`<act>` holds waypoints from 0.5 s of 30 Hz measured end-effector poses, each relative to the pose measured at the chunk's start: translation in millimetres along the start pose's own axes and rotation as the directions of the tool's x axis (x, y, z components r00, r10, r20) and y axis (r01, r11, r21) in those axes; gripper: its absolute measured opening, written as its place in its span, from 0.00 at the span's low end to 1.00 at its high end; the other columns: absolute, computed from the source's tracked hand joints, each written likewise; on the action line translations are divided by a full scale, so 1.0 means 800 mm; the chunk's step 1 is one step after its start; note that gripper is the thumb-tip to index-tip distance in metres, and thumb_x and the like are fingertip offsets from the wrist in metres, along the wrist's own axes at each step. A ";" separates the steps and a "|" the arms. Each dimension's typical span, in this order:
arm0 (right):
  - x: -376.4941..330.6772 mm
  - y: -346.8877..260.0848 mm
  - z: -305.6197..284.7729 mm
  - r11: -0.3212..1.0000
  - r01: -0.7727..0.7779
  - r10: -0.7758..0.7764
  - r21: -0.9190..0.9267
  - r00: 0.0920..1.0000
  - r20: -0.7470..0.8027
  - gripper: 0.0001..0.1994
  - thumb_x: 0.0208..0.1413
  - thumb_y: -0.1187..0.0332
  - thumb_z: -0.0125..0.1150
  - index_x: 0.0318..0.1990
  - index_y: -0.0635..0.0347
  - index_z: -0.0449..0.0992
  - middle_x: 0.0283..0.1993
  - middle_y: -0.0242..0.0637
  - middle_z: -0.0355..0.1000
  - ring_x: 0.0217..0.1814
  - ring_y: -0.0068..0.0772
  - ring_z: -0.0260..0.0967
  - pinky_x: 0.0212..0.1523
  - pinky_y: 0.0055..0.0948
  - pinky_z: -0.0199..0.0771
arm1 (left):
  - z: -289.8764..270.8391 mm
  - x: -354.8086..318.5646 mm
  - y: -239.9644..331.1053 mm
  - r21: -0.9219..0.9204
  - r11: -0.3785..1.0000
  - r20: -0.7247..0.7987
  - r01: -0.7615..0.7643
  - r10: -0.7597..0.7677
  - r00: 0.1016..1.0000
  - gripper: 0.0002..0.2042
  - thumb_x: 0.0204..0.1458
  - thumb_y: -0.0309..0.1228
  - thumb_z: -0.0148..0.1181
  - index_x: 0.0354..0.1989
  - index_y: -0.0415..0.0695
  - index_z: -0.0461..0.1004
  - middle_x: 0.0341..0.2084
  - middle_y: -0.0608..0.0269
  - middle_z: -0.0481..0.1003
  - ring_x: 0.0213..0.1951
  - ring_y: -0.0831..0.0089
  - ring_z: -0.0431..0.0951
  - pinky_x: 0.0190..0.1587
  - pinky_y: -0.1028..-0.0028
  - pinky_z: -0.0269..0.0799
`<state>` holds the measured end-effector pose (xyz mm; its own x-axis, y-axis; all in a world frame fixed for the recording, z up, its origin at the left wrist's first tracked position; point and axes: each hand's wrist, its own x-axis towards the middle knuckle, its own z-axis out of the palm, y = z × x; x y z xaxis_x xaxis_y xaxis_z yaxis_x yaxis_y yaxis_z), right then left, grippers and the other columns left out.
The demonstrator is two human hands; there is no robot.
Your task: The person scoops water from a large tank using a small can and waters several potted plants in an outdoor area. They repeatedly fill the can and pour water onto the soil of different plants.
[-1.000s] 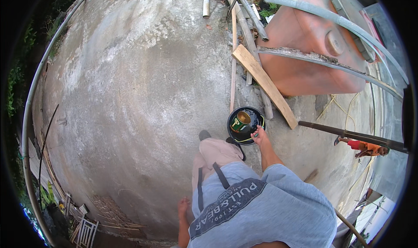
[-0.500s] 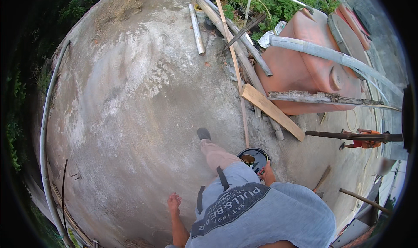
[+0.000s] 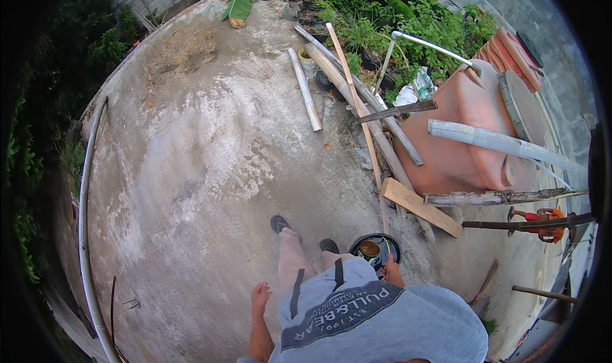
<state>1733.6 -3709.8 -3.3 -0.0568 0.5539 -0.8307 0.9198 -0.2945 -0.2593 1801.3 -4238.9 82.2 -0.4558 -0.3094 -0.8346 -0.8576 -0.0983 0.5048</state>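
My right hand is closed at the near side of a round black bucket, carrying it beside my right hip. Inside the bucket sits a brownish open can and a thin yellow strip; the other contents are too small to make out. My left hand hangs by my left side with nothing in it, its fingers loosely apart. Below it lies bare concrete ground.
Ahead to the right lie wooden poles, a short plank and a bamboo piece. Beyond them stands an orange tank. A long pole edges the left side. Another person is at the far right.
I have stepped ahead; both shoes now show, where only one did. The bucket stays in my right hand. The poles and tank sit lower in the picture, and more plants show at the top.
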 end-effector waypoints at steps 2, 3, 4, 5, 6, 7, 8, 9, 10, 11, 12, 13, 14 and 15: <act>-0.009 -0.031 0.051 0.997 0.067 -0.067 -0.035 0.998 0.007 0.30 0.53 0.39 0.51 0.28 0.66 0.70 0.18 0.35 0.58 0.19 0.34 0.58 0.24 0.41 0.66 | -0.039 0.036 0.024 -0.024 1.000 -0.050 0.011 -0.012 0.999 0.22 0.60 0.46 0.48 0.50 0.41 0.72 0.38 0.56 0.77 0.32 0.71 0.78 0.30 0.74 0.68; -0.016 -0.049 0.076 0.994 0.110 -0.109 -0.023 0.994 0.018 0.31 0.53 0.39 0.51 0.28 0.67 0.71 0.18 0.36 0.58 0.19 0.35 0.58 0.25 0.42 0.67 | -0.059 0.053 0.034 -0.058 0.998 -0.071 0.014 -0.018 0.997 0.22 0.60 0.47 0.46 0.50 0.41 0.73 0.38 0.56 0.77 0.31 0.71 0.77 0.29 0.75 0.68; -0.023 -0.064 0.101 0.989 0.147 -0.147 -0.015 0.989 0.028 0.31 0.53 0.39 0.51 0.29 0.68 0.71 0.19 0.36 0.59 0.19 0.35 0.58 0.26 0.43 0.67 | -0.079 0.068 0.044 -0.089 0.996 -0.092 0.022 -0.031 0.995 0.23 0.60 0.48 0.44 0.49 0.40 0.74 0.38 0.56 0.77 0.30 0.72 0.77 0.28 0.75 0.67; -0.061 -0.090 0.128 0.988 0.151 -0.150 -0.028 0.988 0.025 0.30 0.55 0.40 0.49 0.27 0.65 0.70 0.21 0.36 0.60 0.20 0.34 0.58 0.26 0.42 0.67 | -0.102 0.081 0.056 -0.098 0.995 -0.100 0.028 -0.038 0.994 0.24 0.61 0.49 0.43 0.47 0.41 0.75 0.37 0.56 0.77 0.29 0.72 0.76 0.27 0.75 0.67; -0.070 -0.103 0.168 0.991 0.126 -0.128 0.036 0.990 0.051 0.30 0.55 0.39 0.49 0.27 0.64 0.70 0.21 0.36 0.60 0.20 0.34 0.57 0.27 0.42 0.66 | -0.126 0.094 0.069 -0.107 0.994 -0.106 0.034 -0.045 0.993 0.25 0.61 0.50 0.41 0.46 0.41 0.76 0.37 0.57 0.76 0.28 0.72 0.76 0.26 0.76 0.66; -0.077 -0.113 0.190 0.990 0.101 -0.106 0.095 0.993 0.056 0.29 0.55 0.39 0.49 0.26 0.62 0.69 0.21 0.35 0.59 0.20 0.33 0.57 0.27 0.42 0.66 | -0.141 0.097 0.080 -0.117 0.992 -0.094 0.053 -0.064 0.994 0.26 0.61 0.51 0.40 0.44 0.42 0.78 0.36 0.57 0.76 0.27 0.72 0.75 0.25 0.76 0.66; -0.083 -0.129 0.216 0.985 0.080 -0.094 0.155 0.992 0.080 0.29 0.56 0.39 0.48 0.26 0.61 0.68 0.21 0.35 0.59 0.19 0.33 0.56 0.27 0.42 0.65 | -0.162 0.105 0.092 -0.071 0.992 -0.082 0.105 -0.111 0.990 0.26 0.60 0.51 0.40 0.42 0.42 0.79 0.35 0.58 0.77 0.26 0.72 0.75 0.25 0.76 0.66; -0.091 -0.142 0.231 0.981 0.059 -0.073 0.187 0.995 0.068 0.29 0.56 0.38 0.47 0.25 0.60 0.67 0.20 0.34 0.58 0.19 0.32 0.55 0.28 0.42 0.65 | -0.184 0.113 0.104 -0.024 0.987 -0.071 0.157 -0.158 0.985 0.26 0.60 0.50 0.40 0.39 0.42 0.80 0.34 0.59 0.77 0.25 0.72 0.74 0.24 0.76 0.65; -0.104 -0.166 0.261 0.972 0.046 -0.064 0.232 0.995 0.072 0.28 0.57 0.38 0.46 0.25 0.58 0.66 0.19 0.33 0.57 0.19 0.31 0.54 0.28 0.41 0.65 | -0.215 0.135 0.130 0.022 0.982 -0.069 0.186 -0.184 0.980 0.26 0.60 0.50 0.40 0.37 0.42 0.81 0.32 0.60 0.77 0.24 0.73 0.74 0.24 0.76 0.65; -0.120 -0.177 0.282 0.963 0.020 -0.040 0.270 0.997 0.068 0.28 0.57 0.38 0.45 0.24 0.57 0.65 0.19 0.32 0.56 0.19 0.30 0.53 0.28 0.41 0.64 | -0.246 0.156 0.145 0.094 0.980 -0.061 0.174 -0.169 0.984 0.25 0.59 0.50 0.41 0.36 0.42 0.81 0.30 0.60 0.77 0.24 0.73 0.74 0.23 0.76 0.66; -0.136 -0.192 0.309 0.951 -0.015 -0.022 0.308 0.993 0.116 0.28 0.58 0.38 0.44 0.24 0.56 0.65 0.18 0.31 0.55 0.19 0.30 0.53 0.29 0.41 0.64 | -0.276 0.181 0.162 0.165 0.973 -0.053 0.160 -0.154 0.987 0.25 0.59 0.49 0.42 0.35 0.42 0.81 0.28 0.61 0.78 0.23 0.73 0.74 0.23 0.76 0.66; -0.151 -0.205 0.331 0.940 -0.053 0.000 0.336 0.988 0.156 0.28 0.58 0.37 0.44 0.24 0.56 0.64 0.18 0.30 0.54 0.19 0.30 0.52 0.29 0.41 0.65 | -0.300 0.199 0.173 0.235 0.959 -0.041 0.156 -0.151 0.988 0.24 0.58 0.48 0.43 0.34 0.42 0.82 0.27 0.62 0.78 0.23 0.73 0.74 0.23 0.76 0.66; -0.167 -0.223 0.356 0.927 -0.089 0.016 0.365 0.980 0.200 0.28 0.58 0.37 0.43 0.24 0.55 0.64 0.18 0.30 0.54 0.18 0.29 0.51 0.30 0.41 0.65 | -0.323 0.218 0.199 0.275 0.956 -0.084 0.105 -0.085 0.993 0.21 0.57 0.45 0.46 0.33 0.41 0.81 0.24 0.62 0.78 0.23 0.73 0.75 0.23 0.75 0.67; -0.183 -0.240 0.377 0.934 -0.068 -0.014 0.350 0.974 0.227 0.28 0.59 0.37 0.40 0.24 0.54 0.63 0.18 0.29 0.54 0.19 0.30 0.51 0.30 0.41 0.65 | -0.345 0.240 0.227 0.314 0.948 -0.126 0.055 -0.016 0.992 0.19 0.56 0.42 0.49 0.32 0.39 0.81 0.22 0.62 0.78 0.23 0.74 0.75 0.23 0.75 0.68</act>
<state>1447.9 -3969.1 19.3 -0.1565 0.3663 -0.9173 0.7273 -0.5857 -0.3579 1623.8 -4577.1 74.4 -0.4084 -0.4245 -0.8081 -0.9128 0.1868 0.3632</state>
